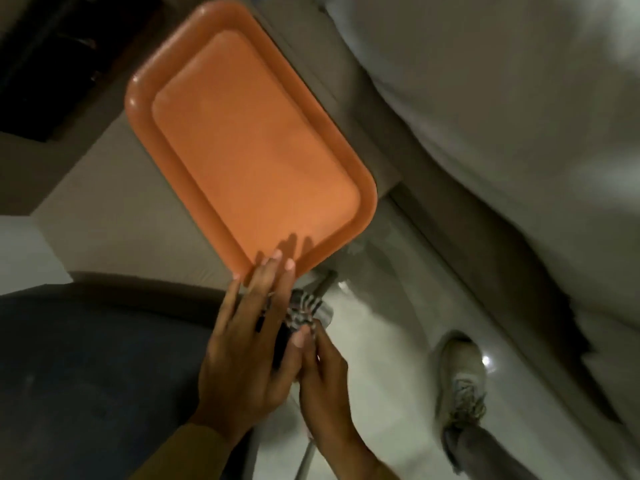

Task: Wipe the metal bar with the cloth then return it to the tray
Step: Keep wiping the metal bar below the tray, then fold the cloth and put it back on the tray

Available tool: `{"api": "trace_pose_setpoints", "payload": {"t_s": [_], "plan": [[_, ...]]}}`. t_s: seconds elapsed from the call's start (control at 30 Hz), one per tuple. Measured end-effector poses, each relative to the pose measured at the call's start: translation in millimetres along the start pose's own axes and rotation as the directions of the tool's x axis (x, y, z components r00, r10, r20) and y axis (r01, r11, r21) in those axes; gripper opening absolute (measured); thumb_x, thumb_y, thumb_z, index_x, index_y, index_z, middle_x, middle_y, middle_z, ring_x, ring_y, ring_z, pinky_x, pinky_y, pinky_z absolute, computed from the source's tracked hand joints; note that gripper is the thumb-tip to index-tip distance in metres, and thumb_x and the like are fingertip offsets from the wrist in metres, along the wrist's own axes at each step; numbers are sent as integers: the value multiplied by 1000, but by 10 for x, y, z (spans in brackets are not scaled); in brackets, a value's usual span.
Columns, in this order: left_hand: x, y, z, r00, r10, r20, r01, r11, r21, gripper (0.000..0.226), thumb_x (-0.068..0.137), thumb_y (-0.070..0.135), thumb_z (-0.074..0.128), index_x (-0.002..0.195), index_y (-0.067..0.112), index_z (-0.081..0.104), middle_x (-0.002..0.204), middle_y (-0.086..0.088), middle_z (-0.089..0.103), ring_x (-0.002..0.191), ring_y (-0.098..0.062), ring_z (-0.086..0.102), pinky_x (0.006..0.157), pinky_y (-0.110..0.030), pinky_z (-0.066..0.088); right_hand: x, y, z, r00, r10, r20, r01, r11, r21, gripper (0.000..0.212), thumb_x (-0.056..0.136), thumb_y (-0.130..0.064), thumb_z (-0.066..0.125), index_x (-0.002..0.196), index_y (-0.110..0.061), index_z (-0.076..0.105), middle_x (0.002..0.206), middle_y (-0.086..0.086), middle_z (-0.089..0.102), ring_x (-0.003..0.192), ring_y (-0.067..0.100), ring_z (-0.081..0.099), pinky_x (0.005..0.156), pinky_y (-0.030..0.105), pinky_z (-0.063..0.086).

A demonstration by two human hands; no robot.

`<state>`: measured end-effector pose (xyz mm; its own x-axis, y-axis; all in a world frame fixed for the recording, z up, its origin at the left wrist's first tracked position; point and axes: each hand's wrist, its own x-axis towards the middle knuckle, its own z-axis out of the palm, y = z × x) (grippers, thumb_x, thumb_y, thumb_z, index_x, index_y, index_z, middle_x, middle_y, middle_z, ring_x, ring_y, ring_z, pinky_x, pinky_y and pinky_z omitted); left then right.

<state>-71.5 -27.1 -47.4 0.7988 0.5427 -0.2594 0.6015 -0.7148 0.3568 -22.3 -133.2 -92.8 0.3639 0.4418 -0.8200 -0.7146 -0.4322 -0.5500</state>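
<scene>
An orange tray (249,143) lies empty across the upper middle of the frame, on a pale tabletop (114,216). Just below its lower corner, both hands meet over a striped cloth (303,311). The left hand (249,348) is spread nearly flat, fingers straight and pointing up toward the tray, its fingertips overlapping the tray's lower rim; the cloth sits under its palm and fingers. The right hand (325,375) is curled closed around the cloth and the metal bar (325,284), whose short grey end sticks out above the cloth, toward the lower middle of the frame; another grey length shows below the wrists. At the lower right, a foot in a light sneaker (462,379) stands on a glossy floor (381,341).
</scene>
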Motion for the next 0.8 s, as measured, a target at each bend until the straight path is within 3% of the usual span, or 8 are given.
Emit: {"api": "trace_pose_setpoints", "payload": {"t_s": [0.1,0.2,0.3,0.37,0.43,0.57,0.67,0.8], "plan": [[21,5,5,1000,-18,8,18,997,-75,73,109,49,36,173,18,19,184,0,23,171,-21,22,135,-58,30,-18,-352,-267,987,102,-127,-108,993,-40,35,117,-33,47,126,-26,80,124,8,86,119,40,80,105,60,63],[-132,34,-164,991,-128,-46,113,963,-243,76,108,63,30,174,27,15,183,4,25,169,-19,27,131,-55,39,-278,-849,-511,953,183,-240,-183,983,23,34,118,-20,47,113,-21,81,127,19,82,115,35,78,114,53,58],[27,55,-87,949,-308,-61,249,857,-451,72,104,62,36,170,36,26,174,8,41,157,-13,46,119,-52,53,-333,-1117,-888,950,234,-206,-240,971,-5,43,115,-33,50,137,-8,77,138,23,80,128,39,76,119,56,56],[156,195,-246,824,-564,-62,282,501,-818,62,105,54,36,164,35,41,156,3,63,141,-14,61,119,-51,52,-385,-1404,-964,969,229,-98,-229,973,12,66,107,-58,50,136,-6,79,136,25,80,125,43,80,103,54,66],[266,398,-497,767,-626,138,213,45,-976,61,103,57,32,154,32,55,141,-1,75,130,-19,71,121,-56,51,-482,-1788,-945,968,233,95,-242,965,100,87,89,-81,47,120,-10,88,128,23,85,113,37,86,83,44,73],[392,678,-1079,785,-418,457,333,-337,-881,97,84,88,56,157,24,52,158,0,64,144,-19,62,121,-39,50,-521,-2286,-627,964,61,260,-24,990,-142,84,80,-77,73,129,-10,83,129,21,85,122,36,83,90,40,71],[358,649,-1146,762,-511,398,330,-221,-918,33,100,51,68,132,44,73,138,10,79,136,-13,70,112,-30,58,-434,-2481,-372,953,-50,299,159,921,-355,66,68,-53,99,126,-27,81,121,8,89,113,28,86,84,32,72],[492,473,-1086,602,-772,204,178,-120,-977,27,105,19,67,132,19,69,128,-10,80,121,-29,77,107,-53,64,-180,-2585,-340,888,-55,457,349,727,-591,58,96,-6,83,144,-33,66,140,1,79,130,18,78,108,41,66]]}}
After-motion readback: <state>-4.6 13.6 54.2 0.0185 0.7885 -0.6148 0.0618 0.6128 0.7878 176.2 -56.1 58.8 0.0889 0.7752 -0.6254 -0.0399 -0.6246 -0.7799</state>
